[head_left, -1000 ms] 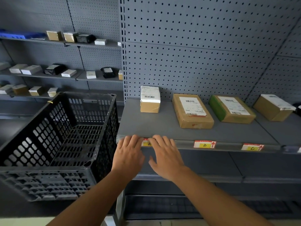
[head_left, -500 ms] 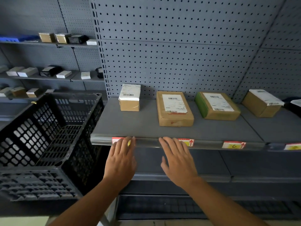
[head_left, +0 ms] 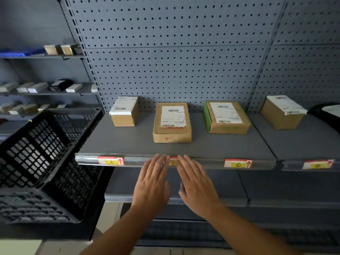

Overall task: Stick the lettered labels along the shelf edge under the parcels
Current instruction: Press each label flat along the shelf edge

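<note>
While both hands are reaching up to the shelf edge (head_left: 202, 161) in the head view, the left hand (head_left: 152, 184) and the right hand (head_left: 196, 186) are lying flat and side by side, fingers straight, gripping nothing. Their fingertips are resting on the edge strip at either end of a red-and-yellow label (head_left: 173, 161), which is mostly hidden between them, so its letter cannot be read. That label is sitting below the flat brown parcel (head_left: 172, 124). To the left on the same strip, the label A (head_left: 111, 160) is showing under the small white-topped parcel (head_left: 125, 111). To the right, the label C (head_left: 238, 163) is sitting under the green-edged parcel (head_left: 227, 117). Further right, on the next shelf section, a fourth label (head_left: 317, 164) is appearing blurred beneath a tilted brown parcel (head_left: 282, 112). A black plastic crate (head_left: 42, 162) is standing just left of the shelf, and small boxes are lining the shelves far left.
</note>
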`<act>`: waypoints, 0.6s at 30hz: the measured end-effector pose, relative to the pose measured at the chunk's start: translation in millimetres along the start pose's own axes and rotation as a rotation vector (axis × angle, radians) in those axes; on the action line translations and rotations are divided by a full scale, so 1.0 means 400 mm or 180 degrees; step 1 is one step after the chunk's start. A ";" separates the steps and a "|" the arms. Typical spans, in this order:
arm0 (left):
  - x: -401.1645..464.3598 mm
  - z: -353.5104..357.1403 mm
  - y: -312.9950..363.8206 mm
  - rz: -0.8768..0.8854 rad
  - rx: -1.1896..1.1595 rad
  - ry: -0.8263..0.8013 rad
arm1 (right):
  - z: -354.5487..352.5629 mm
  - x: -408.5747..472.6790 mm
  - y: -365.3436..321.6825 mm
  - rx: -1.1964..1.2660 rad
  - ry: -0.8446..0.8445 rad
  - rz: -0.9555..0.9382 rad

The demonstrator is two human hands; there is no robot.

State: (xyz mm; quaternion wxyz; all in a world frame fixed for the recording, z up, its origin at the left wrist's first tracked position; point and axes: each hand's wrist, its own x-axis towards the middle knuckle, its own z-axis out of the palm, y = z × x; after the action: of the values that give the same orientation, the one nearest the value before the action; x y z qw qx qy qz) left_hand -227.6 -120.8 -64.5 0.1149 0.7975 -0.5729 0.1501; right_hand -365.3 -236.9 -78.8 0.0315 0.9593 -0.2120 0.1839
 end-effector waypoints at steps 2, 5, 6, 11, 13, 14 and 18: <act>0.011 0.009 0.014 0.0042 0.0069 -0.0072 | 0.000 -0.001 0.001 0.0034 -0.0026 0.0009; 0.016 0.022 0.013 0.0058 0.0098 -0.0092 | -0.002 -0.002 -0.007 0.0126 -0.0049 0.0086; 0.016 0.024 0.013 0.0062 0.0081 -0.0066 | -0.002 -0.003 -0.010 0.0158 -0.0033 0.0106; 0.009 0.038 0.015 0.0058 0.0044 -0.0023 | -0.005 -0.005 -0.007 0.0257 0.0004 0.0204; 0.012 0.038 0.011 0.0064 0.0049 -0.0032 | -0.010 0.002 -0.012 0.0337 0.0048 0.0255; 0.015 0.035 0.009 0.0068 0.0029 -0.0029 | -0.013 0.007 -0.015 0.0393 0.0083 0.0290; 0.034 0.016 0.008 -0.0016 -0.0058 -0.0009 | -0.031 0.035 -0.026 0.0390 0.0182 0.0422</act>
State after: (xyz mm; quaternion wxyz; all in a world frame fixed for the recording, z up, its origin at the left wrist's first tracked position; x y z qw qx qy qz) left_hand -225.9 -136.1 -65.3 0.1217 0.7981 -0.5724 0.1435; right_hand -353.5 -231.3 -61.8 -0.0335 0.9376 -0.2624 0.2255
